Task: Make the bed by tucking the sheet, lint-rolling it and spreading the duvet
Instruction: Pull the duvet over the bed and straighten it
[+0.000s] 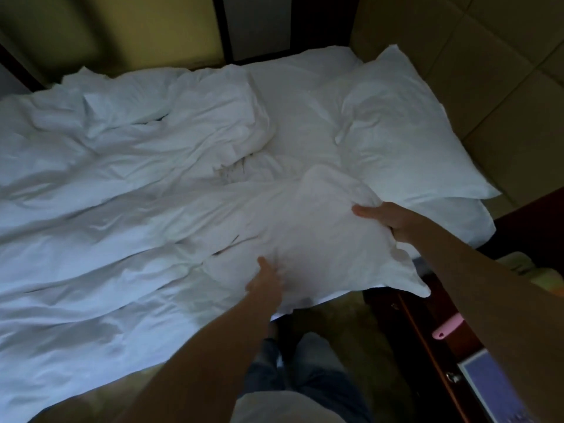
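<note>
A white pillow [317,227] lies at the bed's near edge, partly over the side. My left hand [267,280] grips its near left edge and my right hand [387,218] grips its right edge. A crumpled white duvet [106,184] covers the left and middle of the bed. The white sheet [293,123] shows bare between the duvet and two stacked pillows [406,148] at the head of the bed on the right.
A padded headboard [488,71] rises on the right. A dark wooden nightstand [427,331] stands beside the bed, with a pink object [447,329] and a framed blue item [488,386] on it. My legs [305,377] stand on carpet next to the bed.
</note>
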